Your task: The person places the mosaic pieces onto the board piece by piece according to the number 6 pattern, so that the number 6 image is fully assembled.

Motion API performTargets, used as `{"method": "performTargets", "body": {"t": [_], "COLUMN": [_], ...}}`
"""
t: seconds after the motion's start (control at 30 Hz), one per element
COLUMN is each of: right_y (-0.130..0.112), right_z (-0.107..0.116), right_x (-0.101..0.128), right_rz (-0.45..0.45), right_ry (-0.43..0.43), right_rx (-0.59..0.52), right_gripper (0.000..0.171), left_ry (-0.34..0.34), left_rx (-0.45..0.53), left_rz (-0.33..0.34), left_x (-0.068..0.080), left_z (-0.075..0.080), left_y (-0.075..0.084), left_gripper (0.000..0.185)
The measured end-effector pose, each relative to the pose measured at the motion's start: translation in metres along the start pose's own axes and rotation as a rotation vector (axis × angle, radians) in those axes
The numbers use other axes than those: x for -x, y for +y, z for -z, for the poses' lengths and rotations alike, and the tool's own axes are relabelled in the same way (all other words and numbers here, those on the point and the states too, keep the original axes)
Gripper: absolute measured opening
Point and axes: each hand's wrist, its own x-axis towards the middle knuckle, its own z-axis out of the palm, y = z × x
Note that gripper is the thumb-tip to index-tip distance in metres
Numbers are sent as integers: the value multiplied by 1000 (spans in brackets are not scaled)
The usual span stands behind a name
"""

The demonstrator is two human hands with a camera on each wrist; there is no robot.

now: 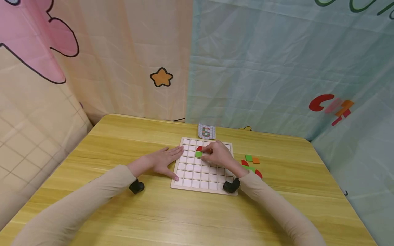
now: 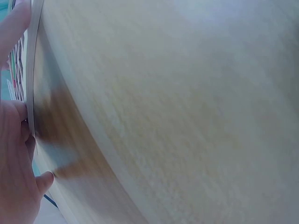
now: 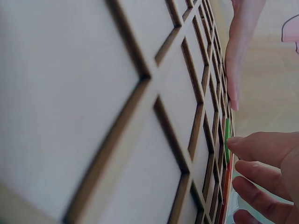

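A wooden grid board point(image 1: 187, 175) with white square cells lies on the table. My left hand point(image 1: 163, 160) rests at its left edge with fingers spread, fingertips on the frame and thumb by the lower left corner. Over the upper middle cells is my right hand point(image 1: 219, 154), its thumb on a green square tile point(image 3: 227, 140) set in the grid, the other fingers loosely bent and apart. Just above the green tile sits a red rounded piece point(image 1: 199, 148). The cells under the right palm are hidden.
Right of the board lie loose pieces: a green square point(image 1: 248, 158), an orange square point(image 1: 256, 160), red rounded pieces point(image 1: 259, 174) and more green ones, partly behind the right forearm. A small pattern card point(image 1: 206, 131) stands behind the board. Curtains point(image 1: 271, 68) hang beyond the table point(image 1: 147, 218).
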Motion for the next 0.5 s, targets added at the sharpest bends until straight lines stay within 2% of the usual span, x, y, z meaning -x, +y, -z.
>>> {"method": "performTargets", "body": {"t": [0.5], "right_y": [15], "right_z": [20], "right_x": [19], "right_rz": [-56], "right_ry": [15], "right_rx": [-7], "right_gripper": [23], "left_ry": [6], "left_rx": [2], "left_rz": [-6], "left_x": [0], "left_z": [-1], "left_y": [-1], "left_gripper": [113]}}
